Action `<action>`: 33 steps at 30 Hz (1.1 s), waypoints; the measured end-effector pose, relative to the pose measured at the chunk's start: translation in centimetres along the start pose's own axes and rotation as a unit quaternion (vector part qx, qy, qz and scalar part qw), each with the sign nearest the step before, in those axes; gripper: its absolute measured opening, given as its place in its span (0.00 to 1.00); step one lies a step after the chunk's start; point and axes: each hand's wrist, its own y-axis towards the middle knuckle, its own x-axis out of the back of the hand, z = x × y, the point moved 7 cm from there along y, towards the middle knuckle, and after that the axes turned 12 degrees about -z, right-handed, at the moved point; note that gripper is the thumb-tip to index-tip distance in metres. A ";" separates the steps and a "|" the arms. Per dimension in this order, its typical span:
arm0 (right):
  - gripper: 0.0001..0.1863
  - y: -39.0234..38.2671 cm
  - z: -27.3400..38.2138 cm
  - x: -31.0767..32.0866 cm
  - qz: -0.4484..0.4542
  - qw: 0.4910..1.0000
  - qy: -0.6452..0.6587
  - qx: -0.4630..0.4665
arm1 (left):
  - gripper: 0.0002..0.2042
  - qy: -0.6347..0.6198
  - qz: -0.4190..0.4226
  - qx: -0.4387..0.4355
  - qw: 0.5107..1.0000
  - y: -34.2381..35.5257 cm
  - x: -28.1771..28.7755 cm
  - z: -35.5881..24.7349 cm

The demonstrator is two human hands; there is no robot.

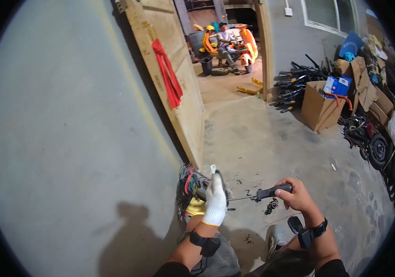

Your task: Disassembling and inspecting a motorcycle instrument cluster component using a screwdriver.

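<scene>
My left hand, in a white knitted glove, is closed around a dark, narrow part whose kind I cannot make out. A small white tab sticks up above the glove. My bare right hand is wrapped round the black handle of a screwdriver. Its thin shaft points left, and the tip meets the dark part beside the gloved fingers. To the left of the glove lies a heap of coloured wires, with something yellow under it.
Small black pieces litter the concrete floor. A wooden door with a red cloth stands ajar. Beyond it a person sits by an orange scooter. At right are a cardboard box, black parts and a wheel.
</scene>
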 end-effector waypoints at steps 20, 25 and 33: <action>0.15 1.6 -0.5 -2.2 0.004 0.991 0.110 0.073 | 0.23 0.033 0.025 0.010 0.999 1.9 1.0 0.4; 0.12 2.0 -1.4 -2.2 0.011 0.994 0.085 -0.064 | 0.22 0.013 0.017 -0.014 1.000 1.3 1.1 0.2; 0.29 -0.4 0.4 -4.6 0.092 0.986 0.086 0.104 | 0.17 -0.067 -0.035 0.134 0.988 4.1 3.2 1.7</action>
